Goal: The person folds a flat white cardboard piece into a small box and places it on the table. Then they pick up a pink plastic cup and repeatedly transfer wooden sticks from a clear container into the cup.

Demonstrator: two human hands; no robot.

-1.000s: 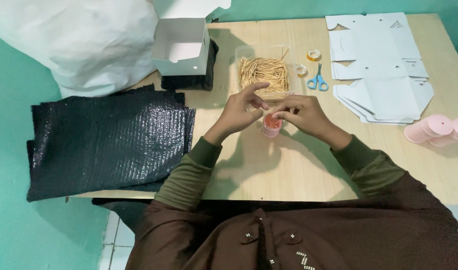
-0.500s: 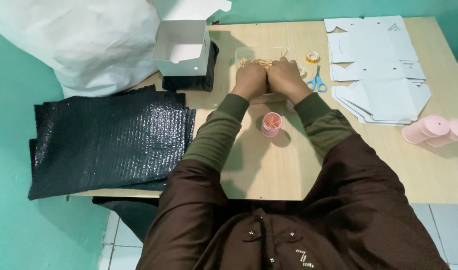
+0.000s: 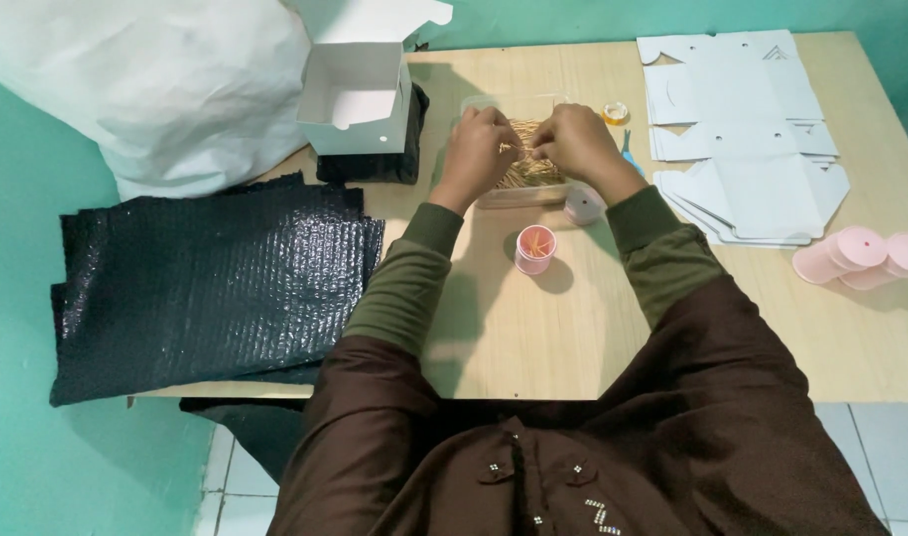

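Note:
Both of my hands are in a clear tray [image 3: 514, 196] of thin tan sticks [image 3: 526, 171] near the table's far side. My left hand [image 3: 481, 146] and my right hand [image 3: 571, 140] pinch at the sticks, fingertips close together over the pile. Which sticks each hand grips is hidden by the fingers. A small pink cup [image 3: 534, 248] with a few sticks in it stands on the wooden table [image 3: 533, 337], nearer to me than the tray. A pale pink lid [image 3: 583, 205] lies just right of the tray, below my right wrist.
Black bubble-wrap sheets [image 3: 211, 283] cover the table's left. An open white box [image 3: 358, 84] sits on a black item, with a large white bag [image 3: 146, 79] behind. Flat white box blanks [image 3: 742, 129] lie at right, pink cups [image 3: 856, 258] beside them. Blue scissors [image 3: 628, 154] and a tape roll [image 3: 615, 112] lie by the tray.
A second ago both hands held the pink cup near me. They set it down and reached forward into the tray of sticks, where they stay now.

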